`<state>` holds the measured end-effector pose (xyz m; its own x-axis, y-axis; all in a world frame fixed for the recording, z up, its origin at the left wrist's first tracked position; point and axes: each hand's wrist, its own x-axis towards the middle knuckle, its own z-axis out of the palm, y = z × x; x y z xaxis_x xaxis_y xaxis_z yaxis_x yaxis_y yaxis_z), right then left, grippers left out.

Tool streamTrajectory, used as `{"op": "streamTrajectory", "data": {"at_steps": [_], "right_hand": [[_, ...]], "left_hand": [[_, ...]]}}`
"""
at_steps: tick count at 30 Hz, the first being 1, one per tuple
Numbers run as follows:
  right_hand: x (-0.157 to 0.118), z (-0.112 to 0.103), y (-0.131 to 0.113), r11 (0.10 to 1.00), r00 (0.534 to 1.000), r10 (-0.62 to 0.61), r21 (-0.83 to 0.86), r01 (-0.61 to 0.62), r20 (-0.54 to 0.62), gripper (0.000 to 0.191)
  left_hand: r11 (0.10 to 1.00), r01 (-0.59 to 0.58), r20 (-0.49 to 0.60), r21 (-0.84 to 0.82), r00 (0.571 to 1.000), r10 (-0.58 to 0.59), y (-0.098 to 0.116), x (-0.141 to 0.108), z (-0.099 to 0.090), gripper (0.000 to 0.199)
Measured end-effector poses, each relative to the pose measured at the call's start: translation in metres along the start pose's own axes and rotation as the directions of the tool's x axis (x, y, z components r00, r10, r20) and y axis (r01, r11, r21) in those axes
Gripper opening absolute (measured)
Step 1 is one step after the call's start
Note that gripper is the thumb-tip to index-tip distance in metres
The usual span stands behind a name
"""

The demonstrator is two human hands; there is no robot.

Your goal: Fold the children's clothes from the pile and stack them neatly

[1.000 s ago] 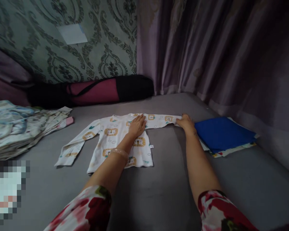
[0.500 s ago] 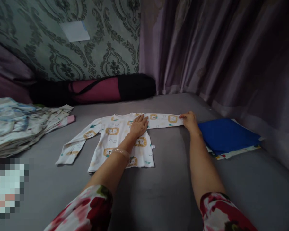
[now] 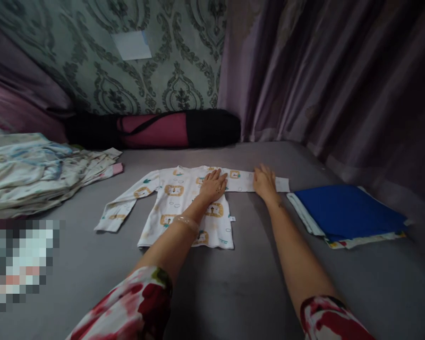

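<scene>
A small white long-sleeved shirt (image 3: 177, 208) with orange lion prints lies spread on the grey sheet. My left hand (image 3: 213, 185) rests flat on it near the right shoulder, fingers spread, a clear bangle on the wrist. On the right sleeve, which is stretched straight out, my right hand (image 3: 264, 182) lies with its fingers extended over the cloth, short of the cuff. The other sleeve slants down to the left with a bend near its cuff.
A folded stack with a blue cloth (image 3: 350, 210) on top lies at the right. Heaped clothes (image 3: 38, 170) are at the left. A black and maroon long bag (image 3: 156, 131) lies along the wall, and purple curtains (image 3: 279, 71) hang at the right.
My right hand has moved left from the cuff along the sleeve, letting go of the end. My left hand stays on the shirt. The view has shifted slightly.
</scene>
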<state>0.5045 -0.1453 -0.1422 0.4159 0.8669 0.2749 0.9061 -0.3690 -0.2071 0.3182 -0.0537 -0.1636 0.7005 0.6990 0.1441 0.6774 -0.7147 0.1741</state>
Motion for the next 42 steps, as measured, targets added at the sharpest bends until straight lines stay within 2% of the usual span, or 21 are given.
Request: {"op": "streamTrajectory", "data": {"at_steps": [2,4,6,8,11,15,20,25,30,33,35,38,40,42], "right_hand": [[0.001,0.009,-0.032,0.982,0.981,-0.163,0.116,0.151,0.102,0.05],[-0.001,0.018,-0.058,0.952,0.941,-0.268,0.21,0.224,0.209,0.056],[-0.004,0.025,-0.072,0.939,0.911,-0.301,0.251,0.233,0.281,0.06],[-0.005,0.03,-0.075,0.942,0.901,-0.297,0.25,0.223,0.315,0.061],[-0.005,0.031,-0.07,0.957,0.903,-0.272,0.194,0.216,0.333,0.061],[-0.006,0.028,-0.061,0.984,0.918,-0.176,0.073,0.16,0.357,0.062],[-0.009,0.016,-0.041,0.998,0.925,0.013,-0.056,0.009,0.38,0.062],[-0.009,0.004,-0.011,0.98,0.9,0.192,-0.125,-0.154,0.392,0.062],[-0.01,0.003,0.018,0.925,0.881,0.379,-0.14,-0.353,0.281,0.065],[-0.011,0.006,0.024,0.917,0.887,0.397,-0.13,-0.376,0.235,0.066],[-0.011,0.007,0.025,0.921,0.893,0.389,-0.122,-0.371,0.227,0.066],[-0.01,0.009,0.026,0.926,0.899,0.378,-0.105,-0.363,0.22,0.067],[-0.009,0.011,0.027,0.928,0.904,0.372,-0.099,-0.358,0.213,0.066],[-0.007,0.012,0.029,0.928,0.903,0.372,-0.103,-0.358,0.216,0.067]], "left_hand": [[1.0,-0.009,-0.003,0.004,1.0,0.009,-0.001,0.0,0.001,0.048],[1.0,-0.021,0.008,0.015,1.0,0.02,-0.002,0.001,0.004,0.05],[0.999,-0.034,0.017,0.03,0.999,0.034,-0.004,0.002,0.006,0.053],[0.998,-0.041,0.017,0.042,0.999,0.04,-0.005,0.003,0.007,0.053],[0.998,-0.039,-0.005,0.045,0.999,0.04,-0.005,0.002,0.007,0.053],[0.999,-0.031,-0.02,0.017,0.999,0.031,-0.004,0.001,0.004,0.05],[1.0,-0.019,-0.014,-0.004,1.0,0.019,-0.003,-0.001,0.001,0.049],[1.0,-0.009,-0.006,-0.024,1.0,0.009,-0.003,0.0,0.001,0.049],[0.999,-0.001,0.01,-0.035,1.0,0.002,-0.004,0.0,0.004,0.049],[0.999,-0.013,0.03,-0.052,0.999,0.015,-0.004,0.004,0.002,0.049],[0.994,-0.018,0.1,-0.109,0.995,0.029,-0.006,0.006,-0.008,0.05],[0.96,0.004,0.177,-0.279,0.983,0.047,-0.019,0.0,-0.036,0.051],[0.924,0.029,0.125,-0.381,0.992,0.02,-0.037,-0.016,-0.061,0.048],[0.91,0.089,0.023,-0.405,0.996,-0.087,-0.063,-0.042,-0.086,0.043]]}}
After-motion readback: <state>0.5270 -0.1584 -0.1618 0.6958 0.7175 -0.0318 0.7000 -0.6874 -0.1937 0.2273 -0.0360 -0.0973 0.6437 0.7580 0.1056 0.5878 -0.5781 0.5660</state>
